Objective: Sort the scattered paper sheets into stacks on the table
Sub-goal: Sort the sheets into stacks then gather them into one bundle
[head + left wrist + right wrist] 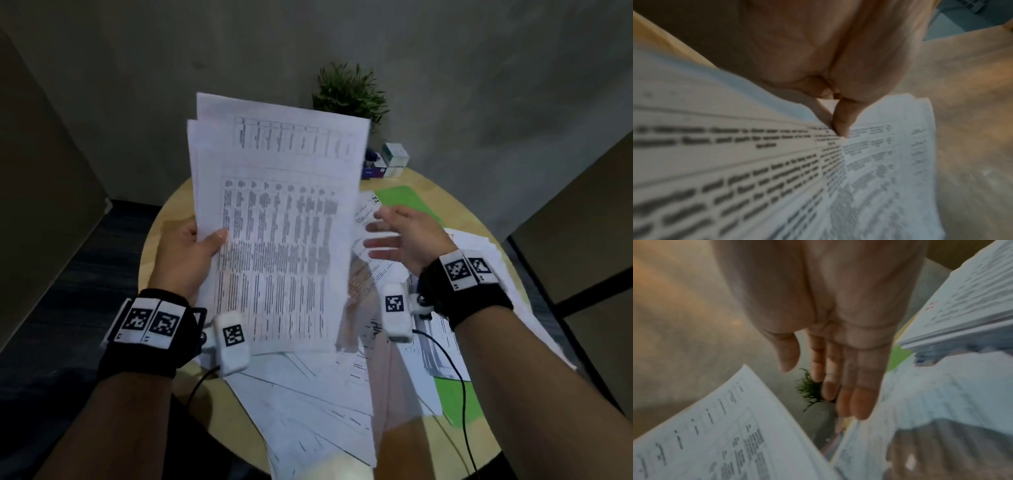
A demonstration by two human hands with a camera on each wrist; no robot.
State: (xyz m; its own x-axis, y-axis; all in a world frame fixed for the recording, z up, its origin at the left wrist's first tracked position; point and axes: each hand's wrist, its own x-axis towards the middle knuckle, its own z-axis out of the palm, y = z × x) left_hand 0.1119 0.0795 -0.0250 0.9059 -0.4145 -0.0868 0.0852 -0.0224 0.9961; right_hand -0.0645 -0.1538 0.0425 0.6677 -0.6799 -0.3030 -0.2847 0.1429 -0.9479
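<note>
Left hand (186,248): it holds the held sheets (277,219) at their left edge, thumb (842,120) pressed on the printed top page, the other fingers hidden behind the paper.
Held sheets: a small bundle with printed tables, lifted above the round table (154,246) and leaning toward the wall; the pages are not aligned at the top.
Scattered sheets (308,394): spread on the round table, below the held sheets and nearer to the person.
Right hand (406,234): fingers (861,400) straight and a little apart, holding nothing, in the air just right of the held sheets.
Stack (479,246): white pages on the round table, right of the right hand.
Green sheets (404,198): on the table, partly under the white paper.
Plant (349,90): at the far edge of the table, with small boxes (394,159) beside it.
</note>
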